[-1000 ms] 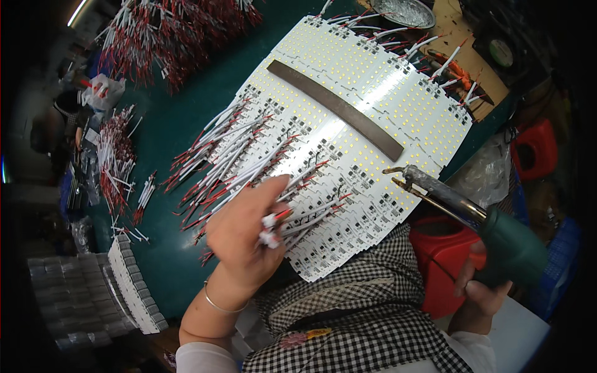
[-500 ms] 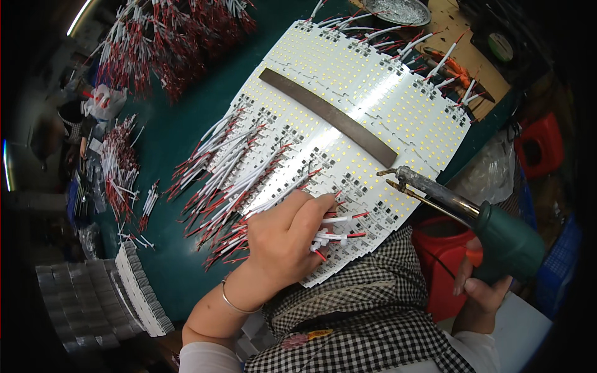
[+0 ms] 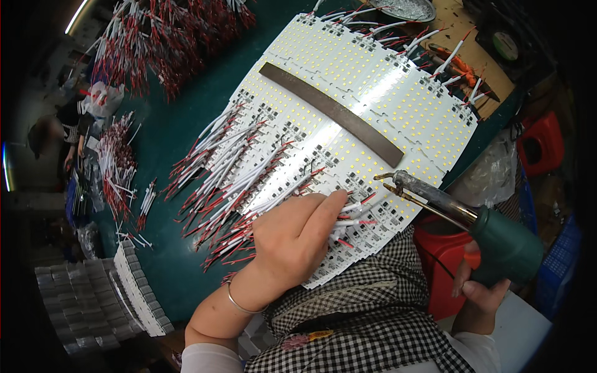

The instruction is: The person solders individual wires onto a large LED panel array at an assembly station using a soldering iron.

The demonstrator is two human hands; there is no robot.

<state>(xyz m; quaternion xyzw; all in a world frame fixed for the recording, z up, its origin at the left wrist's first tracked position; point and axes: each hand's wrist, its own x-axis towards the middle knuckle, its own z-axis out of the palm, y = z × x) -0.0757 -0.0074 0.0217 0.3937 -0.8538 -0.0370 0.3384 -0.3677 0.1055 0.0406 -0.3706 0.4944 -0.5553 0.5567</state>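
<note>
A broad panel of white LED boards (image 3: 388, 93) lies at a slant in front of me, with a flat brown bar (image 3: 333, 115) across it. Closed over the panel's near edge, my left hand (image 3: 289, 236) pinches short white cables (image 3: 356, 222) with red wire ends; its fingertips touch the board area. My right hand (image 3: 482, 292) is wrapped round the handle of a green soldering gun (image 3: 507, 245). The gun's tip (image 3: 387, 180) is just above the boards, to the right of my left fingers. Several white-and-red cables (image 3: 239, 161) stick out along the panel's left side.
A big heap of red and white cables (image 3: 168, 37) is at the far left, a smaller bundle (image 3: 117, 155) below it. Stacked boards (image 3: 140, 289) stand at the near left. Orange-handled pliers (image 3: 463, 68) and a metal dish (image 3: 404, 9) lie far right. Red stools (image 3: 541, 143) stand right.
My left hand has moved a little right and away from me, with its cables. The panel has shifted slightly rightward at its right end. The soldering gun has hardly moved.
</note>
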